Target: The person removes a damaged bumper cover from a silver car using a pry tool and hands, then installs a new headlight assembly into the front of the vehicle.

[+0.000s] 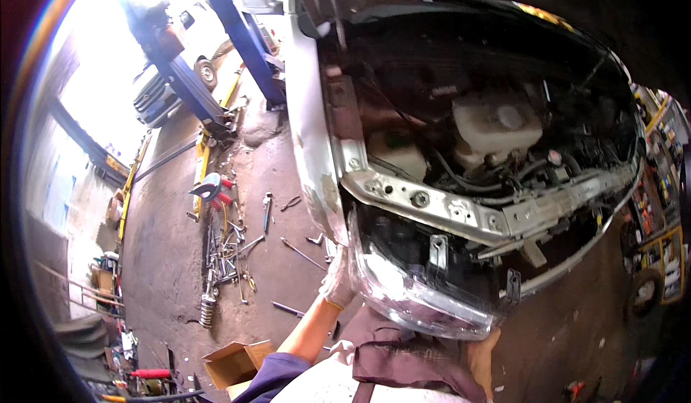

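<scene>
A large clear headlight assembly (421,299) hangs at the front corner of a silver car, its lens toward me and its mounting brackets upward. Gloved in white, my left hand (337,282) is closed against the headlight's left end, beside the fender (314,165). My right hand (484,349) supports the lower right end from underneath; its fingers are mostly hidden behind the lens. Just beyond the lamp runs the car's bare metal front crossmember (425,205).
The raised hood shades the engine bay with its pale plastic reservoir (497,126). Scattered wrenches and tools (234,255), pliers (291,203) and a coil spring (207,309) lie on the floor at left. An open cardboard box (234,363) sits near my left arm. Blue lift posts (241,36) stand farther off.
</scene>
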### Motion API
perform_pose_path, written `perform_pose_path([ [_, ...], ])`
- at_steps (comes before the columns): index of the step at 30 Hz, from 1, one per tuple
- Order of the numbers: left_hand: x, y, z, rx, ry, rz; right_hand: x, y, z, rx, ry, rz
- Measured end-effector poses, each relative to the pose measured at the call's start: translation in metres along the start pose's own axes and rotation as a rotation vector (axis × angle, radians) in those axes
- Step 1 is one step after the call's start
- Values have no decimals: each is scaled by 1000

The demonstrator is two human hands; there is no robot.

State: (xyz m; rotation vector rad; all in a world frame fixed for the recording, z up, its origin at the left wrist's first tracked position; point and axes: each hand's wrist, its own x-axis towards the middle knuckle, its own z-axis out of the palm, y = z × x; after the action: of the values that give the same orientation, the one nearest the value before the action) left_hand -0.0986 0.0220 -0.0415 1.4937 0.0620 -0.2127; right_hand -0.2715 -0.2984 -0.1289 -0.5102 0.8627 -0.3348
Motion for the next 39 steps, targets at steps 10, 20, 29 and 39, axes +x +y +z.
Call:
perform_pose_path([
  [10,9,38,11,756,-56,405,-14,-2,14,65,60,142],
  [20,15,29,-12,1588,-118,698,-15,22,21,45,159,115],
  [29,8,24,-13,628,70,348,-14,32,24,-20,220,126],
  [39,19,12,-33,627,33,335,15,59,9,43,313,177],
])
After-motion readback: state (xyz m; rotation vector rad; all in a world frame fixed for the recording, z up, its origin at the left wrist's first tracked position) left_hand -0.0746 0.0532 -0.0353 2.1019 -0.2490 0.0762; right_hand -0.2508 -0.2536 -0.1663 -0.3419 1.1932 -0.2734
